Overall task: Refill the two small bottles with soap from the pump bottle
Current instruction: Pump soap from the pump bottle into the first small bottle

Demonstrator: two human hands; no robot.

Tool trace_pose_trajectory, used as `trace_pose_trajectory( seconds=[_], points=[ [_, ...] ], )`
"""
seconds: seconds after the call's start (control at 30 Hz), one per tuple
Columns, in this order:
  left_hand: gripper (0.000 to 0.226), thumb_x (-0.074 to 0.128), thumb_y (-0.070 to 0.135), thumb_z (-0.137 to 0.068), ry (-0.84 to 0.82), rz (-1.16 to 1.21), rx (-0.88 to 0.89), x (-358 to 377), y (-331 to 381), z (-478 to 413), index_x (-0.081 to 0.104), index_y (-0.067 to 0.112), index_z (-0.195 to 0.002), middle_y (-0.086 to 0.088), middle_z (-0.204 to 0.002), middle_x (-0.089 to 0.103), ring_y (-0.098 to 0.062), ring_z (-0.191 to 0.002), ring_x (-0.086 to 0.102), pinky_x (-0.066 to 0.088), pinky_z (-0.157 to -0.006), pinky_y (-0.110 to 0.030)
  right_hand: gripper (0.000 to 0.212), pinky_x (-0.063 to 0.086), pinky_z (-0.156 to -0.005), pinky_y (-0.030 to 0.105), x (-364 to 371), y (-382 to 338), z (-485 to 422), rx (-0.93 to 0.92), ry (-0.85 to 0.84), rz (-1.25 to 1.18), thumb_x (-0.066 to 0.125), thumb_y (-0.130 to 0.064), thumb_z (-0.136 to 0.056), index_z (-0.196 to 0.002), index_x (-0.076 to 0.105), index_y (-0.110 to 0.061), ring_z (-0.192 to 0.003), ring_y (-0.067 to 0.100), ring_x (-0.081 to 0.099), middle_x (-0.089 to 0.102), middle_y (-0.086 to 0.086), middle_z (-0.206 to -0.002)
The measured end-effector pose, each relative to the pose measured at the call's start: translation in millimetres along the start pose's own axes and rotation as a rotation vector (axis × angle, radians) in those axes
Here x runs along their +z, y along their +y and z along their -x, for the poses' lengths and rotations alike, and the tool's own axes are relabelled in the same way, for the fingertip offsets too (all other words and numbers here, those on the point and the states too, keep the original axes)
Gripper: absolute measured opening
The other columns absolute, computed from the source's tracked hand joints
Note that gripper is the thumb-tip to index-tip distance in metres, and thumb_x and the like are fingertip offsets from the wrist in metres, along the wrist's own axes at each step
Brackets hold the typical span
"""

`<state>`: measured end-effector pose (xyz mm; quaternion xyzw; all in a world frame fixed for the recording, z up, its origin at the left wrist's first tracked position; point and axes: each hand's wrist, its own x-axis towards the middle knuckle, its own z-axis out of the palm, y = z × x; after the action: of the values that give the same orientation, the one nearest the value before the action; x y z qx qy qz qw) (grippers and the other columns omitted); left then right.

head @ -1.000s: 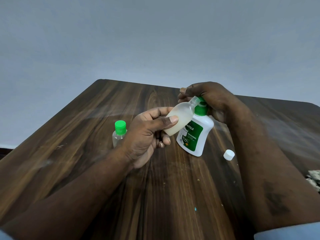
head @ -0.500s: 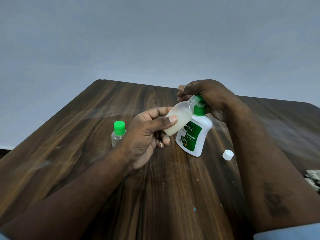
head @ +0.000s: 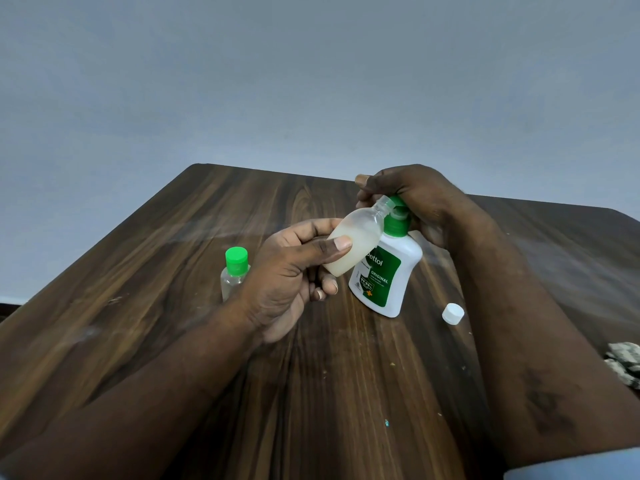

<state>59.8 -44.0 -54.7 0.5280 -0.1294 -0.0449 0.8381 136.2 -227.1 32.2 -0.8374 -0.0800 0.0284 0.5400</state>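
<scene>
- Left hand (head: 291,278) grips the open small bottle (head: 363,233) round its lower body, thumb across the front, fingers curled behind.
- Open small bottle is off the bench (head: 156,289), tilted, with its bare neck pointing up and right to the spout of the pump bottle (head: 391,282). Milky soap fills its lower part.
- Right hand (head: 426,199) is curled over the green pump head, gripping it from above. Spout tip is hidden by the fingers and the neck.
- Pump bottle is white with a green label. It sits on the bench mid-right, leaning, just behind the open small bottle.
- Capped small bottle (head: 234,271) is clear with a green cap. It stands upright on the bench just left of the left hand, its lower side hidden by the wrist.
- White cap (head: 453,313) lies on the bench right of the pump bottle, apart from it.
- Grey crumpled thing (head: 623,365) is at the right edge; cannot tell what it is.
</scene>
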Motion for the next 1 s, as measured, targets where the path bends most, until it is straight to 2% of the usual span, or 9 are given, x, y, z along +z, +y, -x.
trace_pose_trajectory(
  seconds=[0.07,0.17,0.37,0.47,0.53,0.67,0.83,1.0],
  points=[
    [0.040,0.071,0.020,-0.081,0.000,-0.002,-0.002,0.4,-0.4,-0.2,0.069,0.005,-0.118,-0.011,-0.082,0.070,-0.010,-0.042,0.051,0.034,-0.038,-0.017,0.023,0.054,-0.075,0.034,-0.2,-0.2,-0.1,0.013,0.009,0.034,0.073,-0.032,-0.093,-0.087,0.076,-0.010,-0.079,0.020,0.067,0.078,0.013,-0.102],
    [0.040,0.072,0.020,-0.081,0.009,-0.004,-0.009,0.7,-0.7,0.3,0.069,0.005,-0.117,-0.011,-0.082,0.069,-0.010,-0.042,0.051,0.034,-0.037,-0.017,0.028,0.052,-0.081,0.041,1.8,1.0,0.0,0.043,0.009,0.031,0.079,-0.039,-0.084,-0.084,0.077,-0.012,-0.082,0.023,0.066,0.077,0.010,-0.096],
    [0.038,0.071,0.020,-0.081,0.009,-0.013,-0.011,0.3,-1.7,-0.3,0.069,0.006,-0.117,-0.010,-0.081,0.070,-0.010,-0.042,0.051,0.033,-0.037,-0.017,0.027,0.050,-0.079,0.043,0.5,2.4,-1.1,0.043,0.015,0.051,0.077,-0.039,-0.088,-0.085,0.078,-0.012,-0.081,0.024,0.064,0.078,0.012,-0.099],
    [0.039,0.071,0.020,-0.081,0.003,-0.008,-0.009,-0.1,-1.3,-0.3,0.069,0.006,-0.118,-0.011,-0.082,0.070,-0.010,-0.042,0.051,0.034,-0.038,-0.017,0.026,0.053,-0.079,0.038,0.2,-0.9,0.4,0.028,0.022,0.066,0.074,-0.037,-0.092,-0.089,0.077,-0.011,-0.081,0.021,0.067,0.078,0.016,-0.109],
    [0.040,0.071,0.020,-0.081,0.001,-0.005,-0.006,-0.2,-0.6,0.2,0.068,0.006,-0.119,-0.011,-0.083,0.070,-0.010,-0.043,0.051,0.035,-0.038,-0.016,0.025,0.052,-0.071,0.032,-0.1,-3.0,1.1,0.023,0.025,0.072,0.072,-0.035,-0.094,-0.090,0.075,-0.010,-0.076,0.018,0.067,0.078,0.014,-0.107],
    [0.041,0.070,0.019,-0.082,0.000,-0.005,-0.001,0.5,0.7,0.4,0.068,0.004,-0.119,-0.010,-0.081,0.070,-0.010,-0.042,0.051,0.035,-0.037,-0.016,0.024,0.052,-0.068,0.029,0.4,-2.7,1.5,0.031,0.023,0.046,0.072,-0.034,-0.095,-0.089,0.074,-0.010,-0.075,0.017,0.066,0.076,0.010,-0.098],
    [0.042,0.071,0.019,-0.081,0.009,-0.010,-0.001,1.0,-0.2,0.7,0.067,0.003,-0.120,-0.010,-0.080,0.070,-0.010,-0.041,0.050,0.033,-0.036,-0.017,0.022,0.051,-0.079,0.042,1.8,2.5,-3.1,0.060,0.037,0.076,0.078,-0.037,-0.085,-0.078,0.080,-0.016,-0.083,0.024,0.066,0.078,0.015,-0.110],
    [0.041,0.071,0.020,-0.080,0.011,-0.015,-0.002,0.2,-1.4,-0.5,0.068,0.004,-0.119,-0.010,-0.080,0.070,-0.010,-0.040,0.050,0.033,-0.036,-0.016,0.024,0.052,-0.079,0.039,0.4,2.1,-4.7,0.052,0.025,0.094,0.076,-0.036,-0.092,-0.081,0.078,-0.015,-0.082,0.022,0.067,0.078,0.011,-0.102]
  ],
)
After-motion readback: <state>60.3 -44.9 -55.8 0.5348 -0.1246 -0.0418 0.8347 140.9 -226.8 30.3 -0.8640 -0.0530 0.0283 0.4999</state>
